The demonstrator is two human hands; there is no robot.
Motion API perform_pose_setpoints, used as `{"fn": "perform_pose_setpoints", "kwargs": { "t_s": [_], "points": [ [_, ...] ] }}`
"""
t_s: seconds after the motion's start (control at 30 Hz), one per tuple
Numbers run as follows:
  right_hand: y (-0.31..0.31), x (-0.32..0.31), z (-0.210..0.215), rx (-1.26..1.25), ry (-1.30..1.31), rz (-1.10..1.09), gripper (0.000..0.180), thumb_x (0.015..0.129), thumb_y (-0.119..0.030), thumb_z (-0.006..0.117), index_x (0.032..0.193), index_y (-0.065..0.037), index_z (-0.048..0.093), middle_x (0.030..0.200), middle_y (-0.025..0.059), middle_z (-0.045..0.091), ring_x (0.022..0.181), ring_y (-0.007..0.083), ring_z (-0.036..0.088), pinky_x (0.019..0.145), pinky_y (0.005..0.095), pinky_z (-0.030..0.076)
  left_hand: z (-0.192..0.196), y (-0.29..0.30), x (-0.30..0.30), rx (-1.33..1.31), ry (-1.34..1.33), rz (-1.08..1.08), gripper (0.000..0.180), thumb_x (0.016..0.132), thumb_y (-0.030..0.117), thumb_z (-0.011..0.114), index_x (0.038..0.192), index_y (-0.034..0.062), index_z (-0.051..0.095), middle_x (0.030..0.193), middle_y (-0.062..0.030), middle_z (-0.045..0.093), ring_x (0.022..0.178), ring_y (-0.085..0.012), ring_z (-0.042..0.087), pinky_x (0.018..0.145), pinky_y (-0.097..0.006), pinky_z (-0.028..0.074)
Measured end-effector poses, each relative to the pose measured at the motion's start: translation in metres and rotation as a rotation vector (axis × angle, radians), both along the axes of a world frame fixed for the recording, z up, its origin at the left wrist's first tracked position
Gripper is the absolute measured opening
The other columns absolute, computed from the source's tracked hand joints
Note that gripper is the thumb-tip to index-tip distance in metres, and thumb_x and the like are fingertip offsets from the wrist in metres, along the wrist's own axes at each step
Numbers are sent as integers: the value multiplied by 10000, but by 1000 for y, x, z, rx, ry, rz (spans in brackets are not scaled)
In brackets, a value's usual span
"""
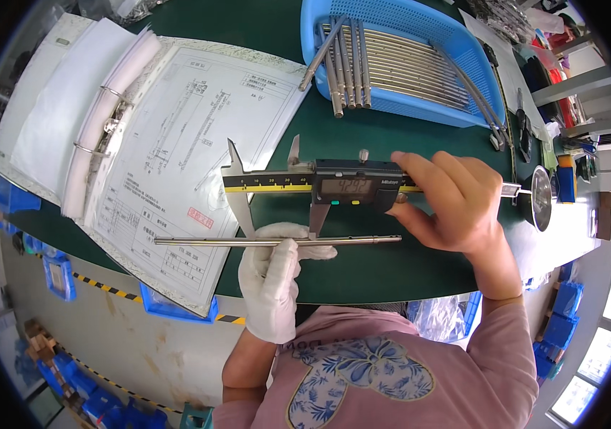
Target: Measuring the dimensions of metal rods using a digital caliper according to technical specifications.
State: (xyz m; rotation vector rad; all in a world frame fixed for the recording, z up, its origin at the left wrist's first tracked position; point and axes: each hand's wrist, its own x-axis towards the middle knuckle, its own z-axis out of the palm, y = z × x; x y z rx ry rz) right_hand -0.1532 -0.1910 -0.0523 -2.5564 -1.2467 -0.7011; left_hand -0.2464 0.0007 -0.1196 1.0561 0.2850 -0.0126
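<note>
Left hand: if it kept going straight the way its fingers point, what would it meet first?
Likely the caliper: the gloved left hand points up-screen, holding the steel rod, with the caliper's jaws just beyond. Depth is unclear.

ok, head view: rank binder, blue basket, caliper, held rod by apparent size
1. Binder, largest by far.
2. Blue basket.
3. Caliper and held rod: similar length here, so not ranked. Fisheye bending makes all of this rough.

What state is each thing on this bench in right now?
Digital caliper: display lit, held by right hand.
Metal rod: level, gripped by gloved left hand.
Ring binder: open, drawing showing.
Blue basket: loaded with rods.
</note>
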Motion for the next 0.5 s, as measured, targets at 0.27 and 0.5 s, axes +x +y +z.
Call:
{"fn": "perform_pose_setpoints", "kwargs": {
  "t_s": [0.27, 0.5],
  "points": [
    [-16, -4, 14, -33, -25, -20, 367, 683, -272, 670, 919, -1, 596, 608, 48, 472, 437, 173, 456, 389, 277, 354, -3, 2, 0, -120, -74, 55, 175, 914, 132, 399, 972, -8, 486, 854, -111, 593, 651, -84, 551, 550, -161, 345],
    [-32, -11, 18, -68, -44, -74, 376, 657, -331, 705, 797, -5, 580, 559, 45, 456, 419, 178, 430, 383, 268, 327, -2, 1, -2, -74, -50, 86, 166, 909, 131, 408, 984, 0, 477, 861, -101, 598, 666, -71, 548, 536, -166, 324]
  ]
}}
